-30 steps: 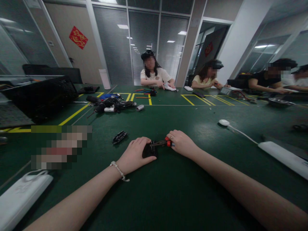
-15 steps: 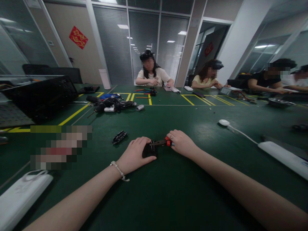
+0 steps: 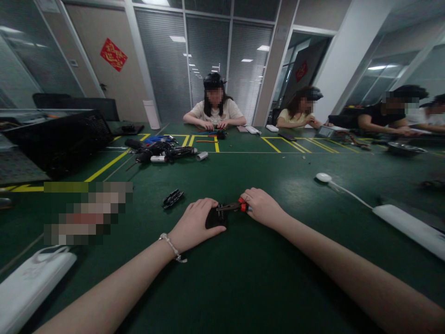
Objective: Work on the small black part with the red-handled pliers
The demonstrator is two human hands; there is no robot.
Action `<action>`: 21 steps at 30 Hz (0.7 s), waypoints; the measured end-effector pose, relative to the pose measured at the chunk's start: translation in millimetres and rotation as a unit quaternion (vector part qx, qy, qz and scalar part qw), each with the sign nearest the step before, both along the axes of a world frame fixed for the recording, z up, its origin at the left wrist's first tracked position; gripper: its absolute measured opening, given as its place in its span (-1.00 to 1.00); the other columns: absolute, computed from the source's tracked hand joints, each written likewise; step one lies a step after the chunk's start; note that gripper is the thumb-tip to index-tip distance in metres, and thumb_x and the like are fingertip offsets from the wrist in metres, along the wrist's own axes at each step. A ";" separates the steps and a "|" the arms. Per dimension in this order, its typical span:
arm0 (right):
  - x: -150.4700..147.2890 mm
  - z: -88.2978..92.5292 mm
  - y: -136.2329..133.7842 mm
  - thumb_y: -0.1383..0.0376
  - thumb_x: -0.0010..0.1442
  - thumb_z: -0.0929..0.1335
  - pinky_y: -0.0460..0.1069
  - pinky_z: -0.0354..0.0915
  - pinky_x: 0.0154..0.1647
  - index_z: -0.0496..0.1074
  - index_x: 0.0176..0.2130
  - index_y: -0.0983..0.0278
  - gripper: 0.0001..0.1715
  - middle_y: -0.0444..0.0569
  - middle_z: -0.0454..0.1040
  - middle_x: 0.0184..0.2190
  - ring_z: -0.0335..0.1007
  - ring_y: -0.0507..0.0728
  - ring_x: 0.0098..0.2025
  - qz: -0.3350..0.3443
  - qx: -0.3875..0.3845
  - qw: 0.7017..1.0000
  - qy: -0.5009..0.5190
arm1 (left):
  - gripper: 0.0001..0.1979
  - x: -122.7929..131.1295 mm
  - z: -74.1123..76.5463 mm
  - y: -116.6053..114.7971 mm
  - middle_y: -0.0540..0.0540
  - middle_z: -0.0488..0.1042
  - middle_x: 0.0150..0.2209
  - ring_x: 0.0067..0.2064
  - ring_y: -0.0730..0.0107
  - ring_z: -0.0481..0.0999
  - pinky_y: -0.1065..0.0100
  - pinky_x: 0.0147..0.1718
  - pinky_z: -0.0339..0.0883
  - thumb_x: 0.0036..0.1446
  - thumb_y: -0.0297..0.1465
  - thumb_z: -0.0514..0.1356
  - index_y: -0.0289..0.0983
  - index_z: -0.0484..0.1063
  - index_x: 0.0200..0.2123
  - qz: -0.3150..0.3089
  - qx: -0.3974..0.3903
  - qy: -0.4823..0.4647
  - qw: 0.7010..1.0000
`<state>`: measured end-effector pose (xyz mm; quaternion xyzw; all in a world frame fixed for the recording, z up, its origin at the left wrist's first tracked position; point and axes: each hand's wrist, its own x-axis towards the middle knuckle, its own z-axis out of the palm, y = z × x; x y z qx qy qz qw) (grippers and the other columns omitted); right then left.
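My left hand is closed around a small black part and keeps it down on the green table. Its thumb lies along the near side, fingers along the far side. What kind of part this is I cannot make out. In my right hand are needle-nose pliers with red handles, the fingers wrapped round the grips. Their jaws point left and reach the top of the black part; whether they pinch anything is too small to tell. Left of my left hand lies another dark piece.
Further back lie a black power drill and silver cylinders. A black case stands at left. White power banks flank my arms, the right one cabled to a white puck. Co-workers sit across the table.
My hands, the pliers and the black part hold the same position. Across the table, the co-worker has straightened toward the middle and brought both hands to the coloured wires.
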<state>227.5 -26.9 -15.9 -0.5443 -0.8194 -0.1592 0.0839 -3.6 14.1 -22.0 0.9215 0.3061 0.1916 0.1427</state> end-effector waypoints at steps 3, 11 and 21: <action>0.3 -0.2 0.6 0.41 -0.09 0.31 -0.01 0.14 -0.30 0.31 -0.26 0.37 -0.71 0.01 0.33 -0.35 0.18 0.10 -0.33 0.005 -0.001 1.000 -0.002 | -0.48 0.1 0.1 -0.2 -0.09 0.29 -0.09 -0.06 0.15 0.28 0.16 -0.10 0.13 -0.06 -0.06 0.14 -0.20 0.18 -0.07 0.000 0.003 0.003 1.000; 0.5 -0.2 -0.5 0.40 -0.06 0.30 -0.01 0.14 -0.31 0.31 -0.25 0.36 -0.72 0.02 0.33 -0.34 0.19 0.11 -0.33 0.004 0.004 1.000 0.001 | -0.47 0.0 0.6 -0.2 -0.09 0.29 -0.09 -0.06 0.15 0.28 0.16 -0.10 0.14 -0.06 -0.05 0.13 -0.19 0.17 -0.06 0.001 -0.006 0.006 1.000; 0.3 0.7 -0.8 0.42 -0.08 0.30 -0.02 0.15 -0.30 0.31 -0.25 0.35 -0.72 0.01 0.33 -0.34 0.19 0.10 -0.33 0.012 0.000 1.000 0.005 | -0.46 -0.4 0.0 0.5 -0.09 0.29 -0.08 -0.05 0.13 0.28 0.14 -0.09 0.14 -0.06 -0.04 0.13 -0.18 0.18 -0.06 0.002 -0.011 0.001 1.000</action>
